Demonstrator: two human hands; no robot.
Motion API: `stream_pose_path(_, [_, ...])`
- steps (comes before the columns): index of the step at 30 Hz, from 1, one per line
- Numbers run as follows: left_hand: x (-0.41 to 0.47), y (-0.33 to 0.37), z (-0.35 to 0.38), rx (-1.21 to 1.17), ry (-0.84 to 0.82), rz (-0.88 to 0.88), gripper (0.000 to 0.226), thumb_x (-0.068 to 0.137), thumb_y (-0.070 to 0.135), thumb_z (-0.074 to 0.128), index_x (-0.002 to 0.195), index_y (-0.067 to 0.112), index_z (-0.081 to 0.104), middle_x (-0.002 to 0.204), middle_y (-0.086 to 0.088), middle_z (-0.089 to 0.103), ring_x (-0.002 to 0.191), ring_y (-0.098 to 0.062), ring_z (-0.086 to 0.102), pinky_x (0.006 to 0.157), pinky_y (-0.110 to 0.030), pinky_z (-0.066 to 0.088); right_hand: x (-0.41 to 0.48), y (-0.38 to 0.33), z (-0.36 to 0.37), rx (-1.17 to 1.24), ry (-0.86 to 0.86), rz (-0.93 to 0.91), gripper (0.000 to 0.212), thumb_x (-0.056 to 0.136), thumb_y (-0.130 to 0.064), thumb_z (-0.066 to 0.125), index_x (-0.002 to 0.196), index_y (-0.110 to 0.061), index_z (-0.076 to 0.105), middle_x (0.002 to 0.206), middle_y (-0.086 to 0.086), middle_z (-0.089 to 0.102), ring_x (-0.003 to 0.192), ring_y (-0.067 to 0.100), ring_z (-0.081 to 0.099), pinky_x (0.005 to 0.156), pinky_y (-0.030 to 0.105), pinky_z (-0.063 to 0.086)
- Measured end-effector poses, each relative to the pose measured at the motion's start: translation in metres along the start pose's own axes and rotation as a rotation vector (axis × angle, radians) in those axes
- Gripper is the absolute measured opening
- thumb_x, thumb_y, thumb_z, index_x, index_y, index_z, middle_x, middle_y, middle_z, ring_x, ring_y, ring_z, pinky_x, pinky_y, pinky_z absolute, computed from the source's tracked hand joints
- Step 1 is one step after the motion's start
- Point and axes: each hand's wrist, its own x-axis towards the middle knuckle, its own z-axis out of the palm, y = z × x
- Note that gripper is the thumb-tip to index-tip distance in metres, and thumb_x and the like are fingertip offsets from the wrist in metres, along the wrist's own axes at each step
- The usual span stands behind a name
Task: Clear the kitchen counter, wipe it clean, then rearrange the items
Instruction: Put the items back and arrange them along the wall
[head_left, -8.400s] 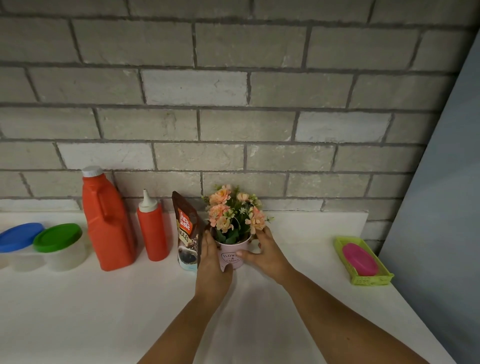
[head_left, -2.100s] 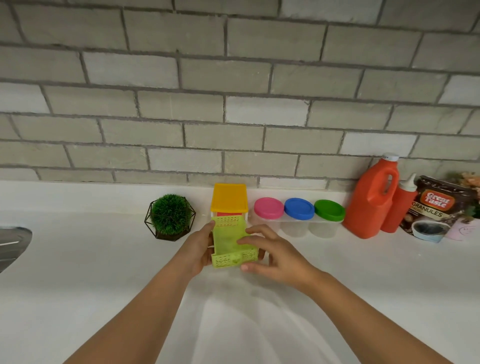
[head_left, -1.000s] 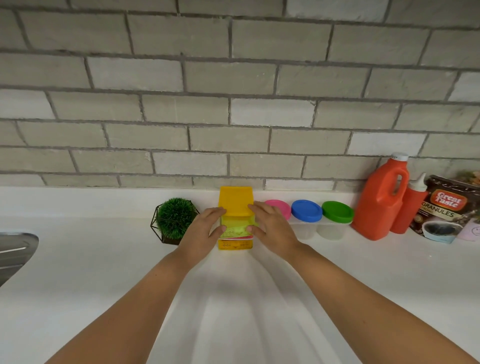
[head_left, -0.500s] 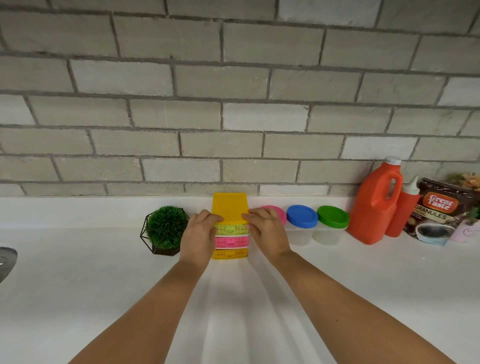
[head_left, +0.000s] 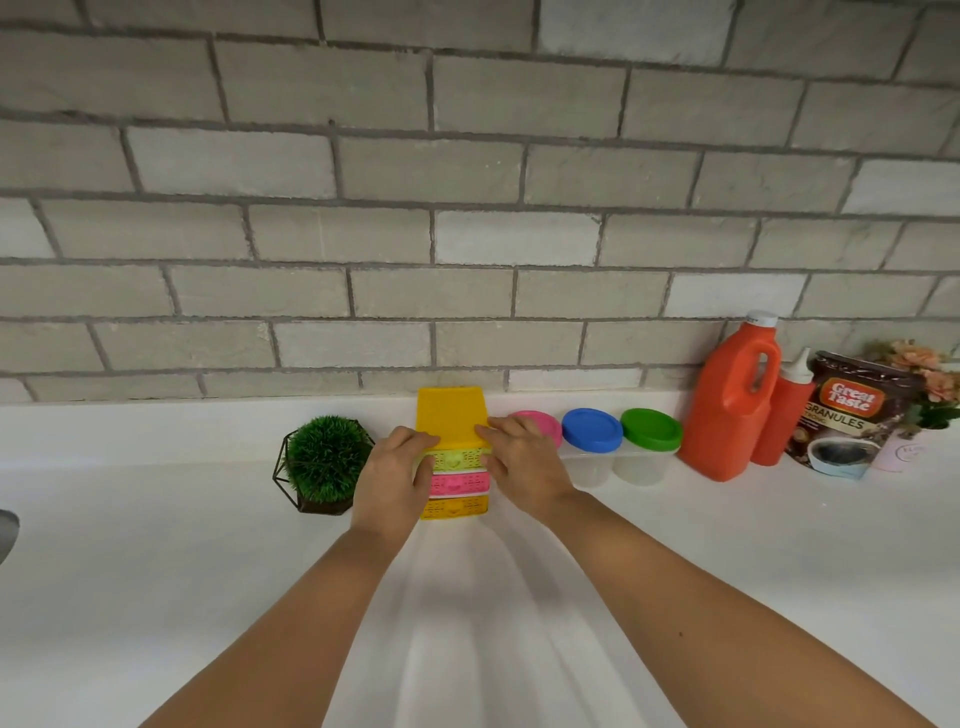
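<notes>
A small plastic drawer unit (head_left: 453, 415) with a yellow top stands against the brick wall on the white counter (head_left: 156, 545). It has a green drawer (head_left: 457, 459) on top, a pink one (head_left: 459, 484) in the middle and a yellow one (head_left: 453, 508) below. My left hand (head_left: 389, 480) holds the unit's left side, thumb at the green drawer. My right hand (head_left: 522, 462) holds the right side, fingers lying over the yellow top's edge.
A round green plant (head_left: 323, 462) in a wire pot stands just left. To the right are jars with pink (head_left: 543, 423), blue (head_left: 592, 428) and green (head_left: 651, 430) lids, an orange jug (head_left: 732, 405), a red squeeze bottle (head_left: 787, 410), a coffee pouch (head_left: 847, 415) and a flower pot (head_left: 930, 395).
The green drawer, held loose in both hands two seconds ago, now sits in the unit's top slot. Both hands have stayed at the unit's sides over the last half second.
</notes>
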Motion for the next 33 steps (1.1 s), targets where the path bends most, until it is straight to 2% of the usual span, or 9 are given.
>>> stream_pose_path(4, [-0.009, 0.007, -0.001, 0.07, -0.003, -0.009, 0.035, 0.088, 0.017, 0.055, 0.122, 0.01, 0.059, 0.122, -0.009, 0.058, 0.103, -0.032, 0.05, 0.089, -0.043, 0.047, -0.015, -0.001, -0.011, -0.027, -0.072, 0.061, 0.062, 0.095, -0.028, 0.048, 0.149, -0.022, 0.018, 0.152, 0.003, 0.027, 0.141, 0.025, 0.022, 0.115, 0.043, 0.024])
stream_pose_path(7, [-0.02, 0.02, 0.001, 0.038, 0.067, -0.045, 0.041, 0.084, 0.019, 0.056, 0.124, 0.012, 0.056, 0.125, -0.011, 0.054, 0.107, -0.033, 0.049, 0.089, -0.043, 0.045, -0.035, -0.001, -0.024, -0.021, -0.094, 0.139, 0.058, 0.093, -0.027, 0.051, 0.145, -0.022, 0.026, 0.146, 0.004, 0.032, 0.135, 0.026, 0.028, 0.108, 0.042, 0.032])
stream_pose_path(10, [-0.032, 0.043, 0.006, -0.047, 0.07, -0.043, 0.04, 0.082, 0.011, 0.061, 0.122, 0.013, 0.056, 0.121, -0.01, 0.052, 0.108, -0.03, 0.047, 0.092, -0.033, 0.036, -0.056, 0.005, -0.038, -0.016, -0.157, 0.214, 0.054, 0.093, -0.03, 0.051, 0.143, -0.024, 0.032, 0.146, 0.004, 0.031, 0.135, 0.027, 0.028, 0.108, 0.042, 0.033])
stream_pose_path(14, [-0.052, 0.084, 0.016, -0.138, -0.001, 0.032, 0.037, 0.081, 0.017, 0.056, 0.118, 0.011, 0.057, 0.119, -0.009, 0.053, 0.105, -0.028, 0.05, 0.089, -0.038, 0.045, -0.092, 0.017, -0.057, -0.022, -0.204, 0.282, 0.046, 0.092, -0.031, 0.053, 0.136, -0.022, 0.044, 0.138, 0.006, 0.037, 0.129, 0.025, 0.035, 0.106, 0.034, 0.035])
stream_pose_path(17, [-0.069, 0.116, 0.02, -0.164, -0.06, 0.082, 0.037, 0.085, 0.018, 0.057, 0.122, 0.013, 0.055, 0.125, -0.008, 0.051, 0.113, -0.026, 0.049, 0.096, -0.036, 0.044, -0.124, 0.027, -0.072, -0.005, -0.189, 0.306, 0.042, 0.09, -0.029, 0.056, 0.131, -0.02, 0.052, 0.131, 0.007, 0.044, 0.123, 0.025, 0.044, 0.103, 0.031, 0.038])
stream_pose_path(22, [-0.101, 0.163, 0.023, -0.244, -0.202, 0.17, 0.04, 0.09, 0.02, 0.054, 0.129, 0.018, 0.047, 0.13, -0.001, 0.043, 0.12, -0.016, 0.042, 0.103, -0.03, 0.038, -0.178, 0.052, -0.102, -0.01, -0.179, 0.369, 0.035, 0.09, -0.027, 0.058, 0.124, -0.017, 0.058, 0.122, 0.009, 0.051, 0.114, 0.024, 0.052, 0.096, 0.03, 0.042])
stream_pose_path(26, [-0.127, 0.195, 0.029, -0.273, -0.328, 0.217, 0.038, 0.091, 0.023, 0.052, 0.129, 0.021, 0.047, 0.128, 0.002, 0.041, 0.12, -0.013, 0.041, 0.1, -0.021, 0.034, -0.226, 0.067, -0.119, -0.019, -0.228, 0.41, 0.036, 0.091, -0.028, 0.057, 0.126, -0.017, 0.056, 0.124, 0.009, 0.049, 0.115, 0.024, 0.051, 0.096, 0.03, 0.041])
stream_pose_path(30, [-0.16, 0.228, 0.038, -0.221, -0.574, 0.238, 0.033, 0.093, 0.027, 0.049, 0.126, 0.023, 0.051, 0.127, 0.006, 0.042, 0.121, -0.013, 0.04, 0.104, -0.025, 0.033, -0.282, 0.074, -0.131, -0.009, -0.296, 0.444, 0.039, 0.09, -0.031, 0.057, 0.127, -0.018, 0.055, 0.128, 0.008, 0.049, 0.118, 0.022, 0.049, 0.098, 0.03, 0.039])
stream_pose_path(33, [-0.183, 0.247, 0.045, -0.111, -0.792, 0.23, 0.039, 0.094, 0.026, 0.047, 0.132, 0.025, 0.048, 0.138, 0.003, 0.038, 0.128, -0.018, 0.035, 0.109, -0.028, 0.028, -0.324, 0.068, -0.135, -0.016, -0.389, 0.464, 0.038, 0.09, -0.033, 0.057, 0.125, -0.017, 0.056, 0.129, 0.006, 0.051, 0.114, 0.02, 0.052, 0.096, 0.03, 0.042])
